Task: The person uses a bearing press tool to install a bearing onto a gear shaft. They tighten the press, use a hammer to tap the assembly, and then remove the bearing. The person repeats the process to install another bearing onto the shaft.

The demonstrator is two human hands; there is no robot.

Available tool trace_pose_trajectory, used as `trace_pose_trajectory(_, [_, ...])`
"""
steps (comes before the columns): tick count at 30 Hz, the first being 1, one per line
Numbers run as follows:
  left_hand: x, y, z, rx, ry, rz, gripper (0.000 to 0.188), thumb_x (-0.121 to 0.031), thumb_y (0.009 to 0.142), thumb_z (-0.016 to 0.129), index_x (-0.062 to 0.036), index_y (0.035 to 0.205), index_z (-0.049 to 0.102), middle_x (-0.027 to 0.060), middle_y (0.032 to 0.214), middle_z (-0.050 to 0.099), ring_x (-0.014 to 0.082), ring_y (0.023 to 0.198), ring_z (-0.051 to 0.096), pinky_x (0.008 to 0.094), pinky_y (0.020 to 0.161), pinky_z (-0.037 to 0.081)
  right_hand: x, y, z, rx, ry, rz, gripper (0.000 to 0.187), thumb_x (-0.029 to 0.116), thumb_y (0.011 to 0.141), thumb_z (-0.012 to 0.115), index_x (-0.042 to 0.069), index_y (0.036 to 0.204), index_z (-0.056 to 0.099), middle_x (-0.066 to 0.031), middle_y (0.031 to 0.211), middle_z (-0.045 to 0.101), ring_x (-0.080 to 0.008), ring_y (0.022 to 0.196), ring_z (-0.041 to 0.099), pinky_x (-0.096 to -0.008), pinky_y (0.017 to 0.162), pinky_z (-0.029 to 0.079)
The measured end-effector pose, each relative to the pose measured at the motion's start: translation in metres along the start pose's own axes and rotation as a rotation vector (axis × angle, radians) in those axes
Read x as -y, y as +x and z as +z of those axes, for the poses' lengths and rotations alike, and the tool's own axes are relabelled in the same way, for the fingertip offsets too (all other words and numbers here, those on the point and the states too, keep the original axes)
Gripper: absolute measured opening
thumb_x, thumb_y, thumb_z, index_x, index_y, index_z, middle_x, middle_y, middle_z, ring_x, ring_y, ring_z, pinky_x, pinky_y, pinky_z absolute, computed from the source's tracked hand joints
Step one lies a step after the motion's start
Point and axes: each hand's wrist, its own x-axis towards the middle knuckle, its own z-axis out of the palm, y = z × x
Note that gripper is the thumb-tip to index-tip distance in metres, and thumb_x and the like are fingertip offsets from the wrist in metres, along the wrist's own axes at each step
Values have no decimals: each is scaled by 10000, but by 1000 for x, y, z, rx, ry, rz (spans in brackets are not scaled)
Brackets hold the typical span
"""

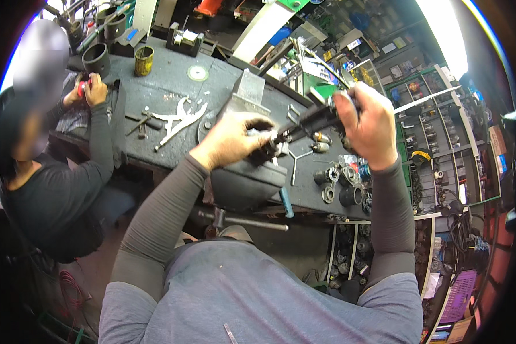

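Observation:
My right hand (368, 123) is wrapped round a long black hand tool (315, 120), which looks like a power driver. It slants down to the left, and its tip meets dark and shiny metal parts (269, 148) above the bench vise (247, 180). At that tip is my left hand (235, 140), thumb and fingers closed round something they mostly hide. Left of the vise lies a silver gear puller (180, 121) with a hammer (146, 121) beside it. A T-shaped metal tool (294, 166) rests to the right of the vise.
At the left a co-worker (51, 172) handles a red item (83, 87). The dark workbench (137, 94) bears a yellow can (144, 61) and several ring-shaped metal parts (328, 194). The vise's handle (243, 221) sticks out toward me. Parts shelves (441, 149) stand at the right.

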Motion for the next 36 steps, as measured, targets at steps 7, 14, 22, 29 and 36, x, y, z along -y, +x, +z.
trace_pose_trajectory(7, [25,8,10,-184,185,52,375,-98,954,695,16,1305,765,153,1243,811,202,1134,759,338,1045,576,-48,16,-3,6,261,-7,534,472,1091,696,4,847,615,-119,682,497,-208,635,455,-361,606,429])
trace_pose_trajectory(14, [41,15,4,-301,239,81,441,-4,930,648,14,1360,738,122,1253,804,186,1166,759,314,1062,574,-68,-14,-34,331,1060,499,274,296,1169,574,40,1195,669,1,885,613,-125,764,601,-301,711,543])
trace_pose_trajectory(22, [37,10,-3,-284,116,98,427,-17,915,640,-14,1323,766,114,1212,833,180,1130,770,311,1043,573,-48,-45,-50,450,682,316,312,406,1139,648,132,991,616,64,768,549,-32,614,480,-209,531,380])
trace_pose_trajectory(29, [26,9,-8,24,-368,71,586,-158,952,683,-6,1514,618,137,1373,746,236,1306,679,387,1175,489,-23,-39,-54,188,313,-52,414,145,1104,677,-8,1482,607,-134,1200,754,-170,1055,667,-351,992,546])
trace_pose_trajectory(36, [-24,61,17,486,-343,-231,546,-373,963,863,-36,1372,728,55,1169,780,156,1110,689,365,1006,559,-2,-8,-50,312,277,50,349,202,1082,598,-57,1288,707,-255,1226,728,-428,1120,714,-498,998,575])
